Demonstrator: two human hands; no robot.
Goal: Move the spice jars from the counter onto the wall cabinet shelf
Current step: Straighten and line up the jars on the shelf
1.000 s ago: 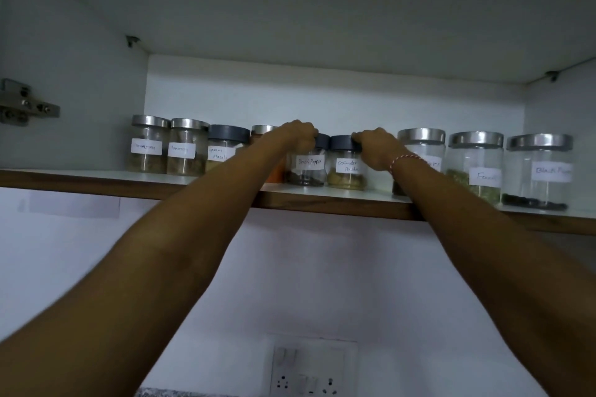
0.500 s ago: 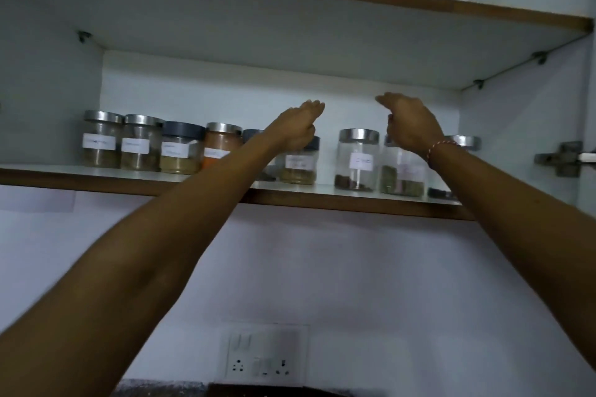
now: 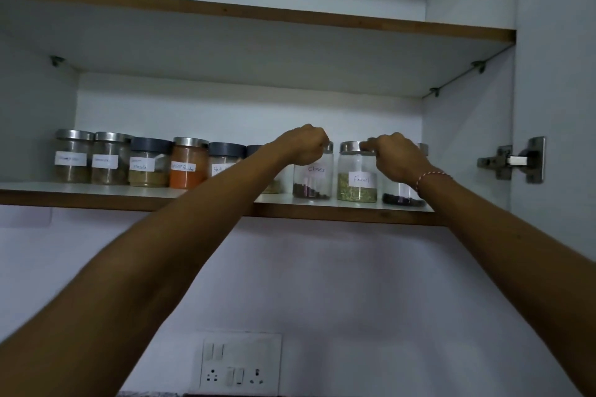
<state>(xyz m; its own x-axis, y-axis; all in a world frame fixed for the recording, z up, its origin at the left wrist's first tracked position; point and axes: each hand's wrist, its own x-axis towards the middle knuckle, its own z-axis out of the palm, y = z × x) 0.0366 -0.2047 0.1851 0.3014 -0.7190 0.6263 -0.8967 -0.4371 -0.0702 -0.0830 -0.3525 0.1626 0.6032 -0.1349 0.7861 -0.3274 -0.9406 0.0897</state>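
**Shelf Loading: Final Row Adjustment**

**Task status.** A row of glass spice jars with paper labels stands upright on the white wall cabinet shelf with brown wooden front edge. The row runs from the far left of the shelf to the right side wall. No jar is in either hand away from the shelf, and the counter is not in view, so it cannot be confirmed whether any jars are left below. Judged from the filled row, the task appears near completion, with only alignment outstanding.

**Hands.** The left hand is curled into a loose fist at the steel lid of the clear glass jar labelled "Cloves". Whether its fingers grip the lid or merely rest against it cannot be told. The right hand, wearing a red-and-white thread bracelet, has its fingers closed over the right rim of the steel lid on the clear glass jar labelled "Fennel".

**Jar appearance.**
- Cloves jar: dark contents lying low in the glass.
- Fennel jar: pale green contents, roughly one third full.
- Rightmost clear jar with black contents: partly hidden behind the right wrist.
- Orange powder jar with steel lid: left of centre.
- Grey-lidded jar labelled "Masala": just left of the orange jar.

All jars stand close together, labels facing outward.
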